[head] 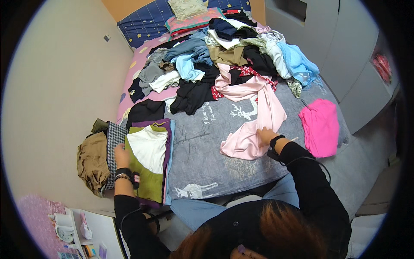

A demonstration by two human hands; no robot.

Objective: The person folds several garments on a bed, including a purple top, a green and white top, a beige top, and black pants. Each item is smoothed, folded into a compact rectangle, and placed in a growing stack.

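Observation:
A pale pink garment (270,108) trails in a loose curve from the clothes heap towards me. My right hand (267,136) pinches its near part against the grey bedspread (197,155). On the left, my left hand (122,157) is over the seam between a black-and-white houndstooth cloth (115,137) and a stack of folded clothes. Its fingers are blurred, so whether it grips anything is unclear. On top of that stack are a folded olive-green garment (145,184) and a white piece (150,147); purple and light blue edges show beneath.
A large heap of mixed clothes (226,55) covers the bed's far half. A bright pink folded garment (320,128) lies at the right edge. Brown cloth (93,162) sits against the left wall. Grey cabinets (323,39) stand right; cables run along both my sleeves.

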